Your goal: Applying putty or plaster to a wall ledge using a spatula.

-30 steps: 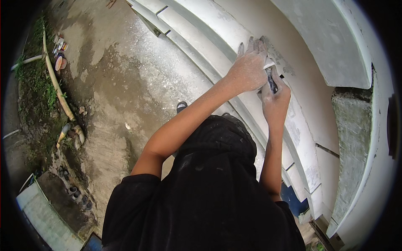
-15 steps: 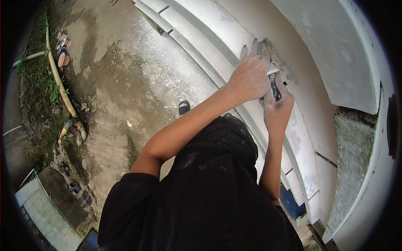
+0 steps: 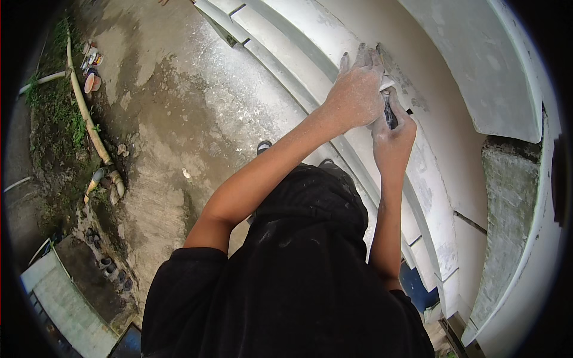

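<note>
My left hand (image 3: 356, 95), coated in white dust, rests with its fingers stretched out over the white wall ledge (image 3: 427, 200). Its fingers are slightly apart. Close against its thumb side, my right hand (image 3: 395, 138) is closed around a dark-handled hand tool (image 3: 390, 112). A pale, flat piece (image 3: 387, 85) shows at the tool's upper end, between both hands; I cannot make out whether it belongs to the tool. What lies beneath the left palm is hidden. Grey smudges mark the ledge just beyond the fingers.
Stepped white mouldings (image 3: 280, 71) curve along the wall beside me. Overhead at right juts a grey-white slab (image 3: 477, 65). White powder lies on the concrete floor (image 3: 155, 149). To the left are a pipe (image 3: 80, 104), weeds, a small bucket (image 3: 92, 83) and several shoes (image 3: 108, 268).
Both hands have shifted slightly away from me along the ledge, staying close together. The right hand keeps its grip on the tool. The view has moved a little.
</note>
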Demonstrator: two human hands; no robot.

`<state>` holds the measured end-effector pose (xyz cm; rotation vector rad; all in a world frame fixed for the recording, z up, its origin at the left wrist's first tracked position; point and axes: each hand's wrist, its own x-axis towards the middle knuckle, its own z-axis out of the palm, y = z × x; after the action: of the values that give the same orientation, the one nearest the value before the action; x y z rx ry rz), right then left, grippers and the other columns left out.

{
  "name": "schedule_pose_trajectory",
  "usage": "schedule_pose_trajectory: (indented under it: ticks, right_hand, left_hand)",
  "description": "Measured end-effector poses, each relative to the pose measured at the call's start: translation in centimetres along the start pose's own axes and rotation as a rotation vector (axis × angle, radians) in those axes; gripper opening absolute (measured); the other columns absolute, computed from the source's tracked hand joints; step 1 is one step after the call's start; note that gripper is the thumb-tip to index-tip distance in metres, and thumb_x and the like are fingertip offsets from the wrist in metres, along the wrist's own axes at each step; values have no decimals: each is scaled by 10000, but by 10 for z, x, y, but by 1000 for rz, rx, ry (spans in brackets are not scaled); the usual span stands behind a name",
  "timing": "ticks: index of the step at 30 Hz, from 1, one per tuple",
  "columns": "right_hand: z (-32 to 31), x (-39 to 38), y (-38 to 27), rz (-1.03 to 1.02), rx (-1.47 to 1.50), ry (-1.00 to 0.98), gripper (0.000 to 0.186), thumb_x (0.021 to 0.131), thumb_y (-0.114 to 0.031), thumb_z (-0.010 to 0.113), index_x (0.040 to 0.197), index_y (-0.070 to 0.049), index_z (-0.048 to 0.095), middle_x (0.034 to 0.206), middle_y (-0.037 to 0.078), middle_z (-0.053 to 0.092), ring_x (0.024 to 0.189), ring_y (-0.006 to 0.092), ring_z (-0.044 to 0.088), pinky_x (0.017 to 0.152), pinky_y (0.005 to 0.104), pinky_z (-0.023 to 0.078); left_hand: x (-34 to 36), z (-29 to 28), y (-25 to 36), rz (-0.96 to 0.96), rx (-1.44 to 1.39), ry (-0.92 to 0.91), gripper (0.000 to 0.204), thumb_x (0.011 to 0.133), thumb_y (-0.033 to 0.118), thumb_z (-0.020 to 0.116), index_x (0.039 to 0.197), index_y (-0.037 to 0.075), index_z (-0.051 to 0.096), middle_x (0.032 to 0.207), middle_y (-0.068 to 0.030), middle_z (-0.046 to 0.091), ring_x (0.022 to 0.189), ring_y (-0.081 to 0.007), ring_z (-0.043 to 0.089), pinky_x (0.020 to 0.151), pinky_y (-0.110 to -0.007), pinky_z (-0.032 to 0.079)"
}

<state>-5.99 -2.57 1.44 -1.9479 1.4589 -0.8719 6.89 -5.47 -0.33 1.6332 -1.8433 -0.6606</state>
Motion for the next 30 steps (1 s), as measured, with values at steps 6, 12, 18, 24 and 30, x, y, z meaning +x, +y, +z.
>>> schedule_pose_trajectory:
  ticks: [6, 12, 18, 24, 30]
  right_hand:
    - [-3, 2, -2, 15, -15, 10, 461, 847, 35, 589, 1307, 67, 582, 821, 158, 670, 731, 121, 543, 758, 290, 481]
    - [-10, -7, -1, -12, 110, 42, 451, 854, 8, 584, 1302, 64, 585, 850, 192, 678, 779, 128, 576, 794, 279, 478]
    - [-9, -11, -7, 168, 96, -59, 452, 845, 28, 594, 1294, 82, 581, 1002, 237, 718, 943, 182, 666, 933, 311, 473]
    - [-9, -8, -7, 50, -37, -24, 446, 852, 36, 593, 1295, 81, 584, 961, 216, 717, 856, 130, 633, 853, 283, 488]
    - [2, 12, 2, -22, -27, 44, 444, 846, 33, 591, 1284, 101, 579, 971, 224, 715, 894, 131, 648, 871, 282, 487]
  left_hand:
    - [0, 15, 0, 65, -33, 261, 689, 771, 73, 533, 1377, -196, 345, 1424, -417, 348, 1394, -523, 285, 1157, -635, 181]
    - [-9, 22, 2, 147, 9, 245, 756, 775, 124, 592, 1366, -259, 316, 1313, -426, 478, 1376, -506, 347, 1155, -609, 204]
    - [-12, 22, -4, 137, -40, 351, 617, 784, 154, 598, 1265, -216, 487, 1188, -412, 566, 1358, -505, 369, 1128, -615, 243]
    - [1, 3, -2, 14, -70, 172, 630, 805, 105, 568, 1304, -239, 397, 1331, -440, 430, 1334, -547, 356, 1121, -640, 247]
    - [18, -8, -2, -50, 41, 18, 641, 787, 69, 550, 1298, -270, 367, 1270, -418, 492, 1268, -543, 440, 1130, -619, 252]
